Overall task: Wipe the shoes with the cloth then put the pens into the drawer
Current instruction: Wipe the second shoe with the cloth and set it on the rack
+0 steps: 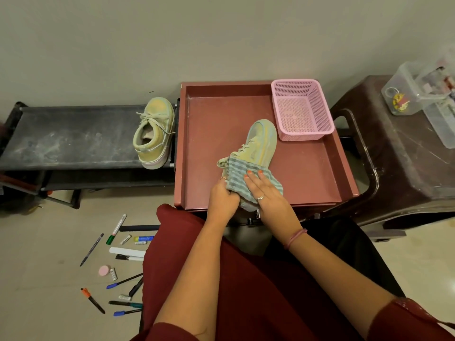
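The shoe being wiped (261,141) lies inside the open reddish drawer (307,173), its long axis running from the near edge toward the far wall and tilted a little to the right, toe pointing away toward the pink basket (301,109) in the drawer's far right corner. A striped grey-blue cloth (243,179) covers its heel end. The right hand (267,195) rests flat on the cloth with straight fingers, pressing it onto the shoe, while the left hand (222,199) curls its fingers round the cloth's near edge at the heel. The second shoe (154,136) sits on the dark rack (73,136) just left of the drawer, toe also pointing to the wall, opening toward the person. The pens (118,264) lie scattered on the floor at lower left, pointing many ways; their printing is too small to read. A clear box (418,92) stands on the brown stool (398,156) at right
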Demonstrator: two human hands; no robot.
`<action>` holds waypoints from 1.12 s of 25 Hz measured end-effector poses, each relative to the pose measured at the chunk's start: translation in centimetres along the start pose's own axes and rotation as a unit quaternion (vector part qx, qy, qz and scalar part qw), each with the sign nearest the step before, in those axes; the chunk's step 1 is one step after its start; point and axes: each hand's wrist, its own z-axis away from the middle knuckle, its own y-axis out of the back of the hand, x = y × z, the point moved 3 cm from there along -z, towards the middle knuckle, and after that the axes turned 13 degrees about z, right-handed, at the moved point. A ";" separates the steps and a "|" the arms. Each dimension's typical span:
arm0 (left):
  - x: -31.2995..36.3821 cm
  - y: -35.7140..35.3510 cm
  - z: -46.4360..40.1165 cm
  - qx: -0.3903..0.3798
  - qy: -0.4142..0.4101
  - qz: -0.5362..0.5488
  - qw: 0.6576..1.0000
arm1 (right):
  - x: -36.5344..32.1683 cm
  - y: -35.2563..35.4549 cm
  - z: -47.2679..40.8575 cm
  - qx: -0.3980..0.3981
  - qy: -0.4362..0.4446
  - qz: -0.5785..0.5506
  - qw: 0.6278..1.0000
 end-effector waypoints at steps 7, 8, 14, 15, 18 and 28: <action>-0.4 0.4 -0.6 -0.002 -0.013 0.010 1.000 | 4.6 -0.6 -5.6 -0.063 -0.050 0.007 0.997; -0.4 0.3 -0.5 -0.004 -0.015 0.005 1.000 | 5.9 -0.4 -7.0 -0.065 -0.069 0.003 0.995; -0.3 -0.5 -0.4 0.011 -0.025 -0.016 1.000 | 6.4 -0.6 -9.6 -0.069 -0.182 -0.067 0.979; -0.3 -0.5 -0.3 0.022 -0.021 -0.007 1.000 | 5.1 -0.7 -8.3 -0.062 -0.185 -0.078 0.978; -0.8 -0.3 -0.3 0.036 0.011 0.041 0.998 | 0.9 -0.3 -2.4 -0.044 -0.164 -0.118 0.978; -0.2 -0.1 -1.0 0.010 0.012 0.011 1.000 | 2.2 -0.3 -6.2 -0.071 -0.197 -0.088 0.974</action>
